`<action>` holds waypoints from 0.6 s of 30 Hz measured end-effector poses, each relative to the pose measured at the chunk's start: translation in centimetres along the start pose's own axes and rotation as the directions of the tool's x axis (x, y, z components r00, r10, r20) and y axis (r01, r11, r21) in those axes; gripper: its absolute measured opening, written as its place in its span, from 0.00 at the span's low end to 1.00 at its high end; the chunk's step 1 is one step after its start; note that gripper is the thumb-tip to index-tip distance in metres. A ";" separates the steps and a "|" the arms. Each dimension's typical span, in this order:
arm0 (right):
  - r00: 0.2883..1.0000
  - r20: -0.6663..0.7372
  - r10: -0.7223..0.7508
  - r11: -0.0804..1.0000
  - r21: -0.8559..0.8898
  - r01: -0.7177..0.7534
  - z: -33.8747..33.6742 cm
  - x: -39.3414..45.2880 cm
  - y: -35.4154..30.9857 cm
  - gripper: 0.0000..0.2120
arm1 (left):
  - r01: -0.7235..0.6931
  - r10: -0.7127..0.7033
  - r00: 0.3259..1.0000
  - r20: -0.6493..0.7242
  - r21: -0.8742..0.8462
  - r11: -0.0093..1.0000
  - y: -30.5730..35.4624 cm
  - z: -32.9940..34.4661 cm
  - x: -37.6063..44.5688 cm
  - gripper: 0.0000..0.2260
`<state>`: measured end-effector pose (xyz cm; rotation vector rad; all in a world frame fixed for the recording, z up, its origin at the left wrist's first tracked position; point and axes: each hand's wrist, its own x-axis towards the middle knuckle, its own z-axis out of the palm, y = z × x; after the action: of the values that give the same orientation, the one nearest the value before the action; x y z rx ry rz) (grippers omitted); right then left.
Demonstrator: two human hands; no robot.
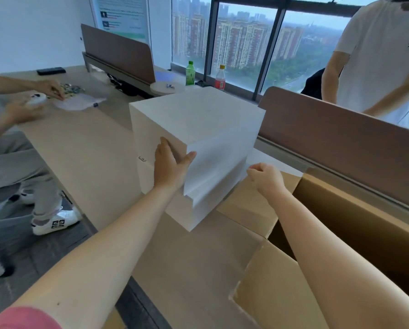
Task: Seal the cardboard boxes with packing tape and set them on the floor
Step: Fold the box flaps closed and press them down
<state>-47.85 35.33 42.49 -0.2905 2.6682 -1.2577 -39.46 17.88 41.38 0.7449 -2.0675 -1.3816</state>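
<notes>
The left hand [171, 166] presses flat, fingers spread, against the big white foam block [196, 148]. The right hand [266, 178], at its four o'clock, is fisted, empty. The open brown cardboard box [355, 224] sits at four o'clock on the desk [87, 148].

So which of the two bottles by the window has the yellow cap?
The red-labelled bottle, the one on the right. The other bottle, to its left, is green with a green cap.

1 white foam block [198, 129], 1 open cardboard box [341, 233], 2 bottles [190, 73], 2 hands [172, 167].
</notes>
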 end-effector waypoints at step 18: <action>0.972 -0.050 0.229 0.746 0.650 -0.143 1.8 8.4 -3.5 0.29 | 0.200 -0.327 0.913 -0.243 -0.432 0.879 -0.4 -2.7 7.4 0.27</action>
<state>-55.21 29.68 43.44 0.1637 2.0869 -2.0619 -42.72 10.80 42.91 1.0176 -1.4136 -1.6484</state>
